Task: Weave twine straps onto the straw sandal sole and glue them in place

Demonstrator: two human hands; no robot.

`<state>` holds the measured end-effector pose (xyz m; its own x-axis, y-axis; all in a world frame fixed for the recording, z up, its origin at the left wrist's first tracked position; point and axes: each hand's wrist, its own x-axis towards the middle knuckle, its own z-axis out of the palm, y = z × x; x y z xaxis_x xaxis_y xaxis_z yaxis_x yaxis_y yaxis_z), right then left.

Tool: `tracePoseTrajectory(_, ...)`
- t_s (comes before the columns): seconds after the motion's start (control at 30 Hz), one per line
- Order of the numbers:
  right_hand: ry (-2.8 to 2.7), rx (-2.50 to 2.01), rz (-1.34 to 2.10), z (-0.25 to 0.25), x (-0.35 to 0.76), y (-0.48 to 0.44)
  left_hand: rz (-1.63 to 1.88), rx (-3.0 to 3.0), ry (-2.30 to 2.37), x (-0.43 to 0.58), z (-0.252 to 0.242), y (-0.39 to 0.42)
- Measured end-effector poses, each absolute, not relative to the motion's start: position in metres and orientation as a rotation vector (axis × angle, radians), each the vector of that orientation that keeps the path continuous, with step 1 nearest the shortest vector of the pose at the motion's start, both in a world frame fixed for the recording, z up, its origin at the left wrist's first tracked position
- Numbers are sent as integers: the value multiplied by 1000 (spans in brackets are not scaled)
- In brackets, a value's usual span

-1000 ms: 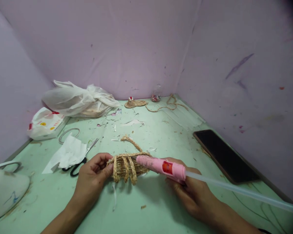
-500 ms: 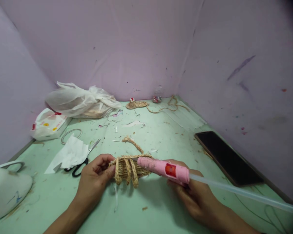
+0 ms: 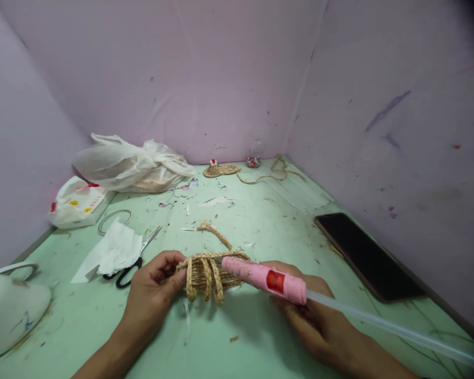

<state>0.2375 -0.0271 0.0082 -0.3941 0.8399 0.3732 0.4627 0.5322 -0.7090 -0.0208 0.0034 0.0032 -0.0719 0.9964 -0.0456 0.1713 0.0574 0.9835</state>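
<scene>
My left hand (image 3: 158,284) pinches the left end of a woven straw piece (image 3: 199,273), which has several braided strips lying across it. Around a pink glue gun (image 3: 256,273) my right hand (image 3: 312,310) is closed; a long clear glue stick (image 3: 387,321) sticks out of its back end. The gun's nozzle points left at the upper part of the straw piece, by the braided strips. I cannot tell whether the nozzle touches it. Just beyond lies a loose braided length (image 3: 215,235).
On the left are black-handled scissors (image 3: 128,271), crumpled white paper (image 3: 116,247), a metal ring (image 3: 114,213) and a lamp (image 3: 11,310). Plastic bags (image 3: 138,166) rest behind. A straw sole (image 3: 221,170), small jar (image 3: 253,158) and cord (image 3: 256,180) lie at the back; a phone (image 3: 367,255) lies right.
The back end of the glue gun and its glue stick have dipped slightly. My left hand and the straw piece stay almost where they were.
</scene>
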Motion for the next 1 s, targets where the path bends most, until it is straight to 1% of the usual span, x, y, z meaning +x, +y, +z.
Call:
tracePoseTrajectory(0.3, -1917, -1127, 818, -1, 241, -26, 1136, 1239, 1408, -19, 2, 4)
tracePoseTrajectory(0.47, -1547, -1336, 970, 11, 237, -13, 1080, 1149, 1423, -21, 5, 5)
tracePoseTrajectory(0.57, -1346, -1482, 1104, 16, 240, 10, 966, 1034, 1398, -24, 5, 8)
tracePoseTrajectory(0.63, -1319, -1637, 1169, 15, 246, 28, 878, 1008, 1420, -26, 4, 11)
tracePoseTrajectory(0.7, -1513, -1857, 1035, 14, 254, 42, 806, 1037, 1472, -27, 4, 13)
tracePoseTrajectory(0.77, -1609, -1976, 910, 15, 260, 49, 764, 1082, 1510, -27, 4, 14)
tracePoseTrajectory(0.83, -1830, -2134, 505, 21, 261, 48, 755, 1111, 1506, -27, 6, 13)
tracePoseTrajectory(0.9, -1920, -2090, 146, 28, 253, 42, 769, 1121, 1476, -27, 8, 12)
tracePoseTrajectory(0.93, -1951, -1963, 126, 31, 247, 38, 780, 1124, 1452, -27, 8, 11)
tracePoseTrajectory(0.97, -1983, -1793, 214, 33, 240, 34, 796, 1127, 1427, -27, 9, 10)
tracePoseTrajectory(1.0, -2008, -1617, 400, 34, 232, 31, 812, 1132, 1402, -28, 10, 10)
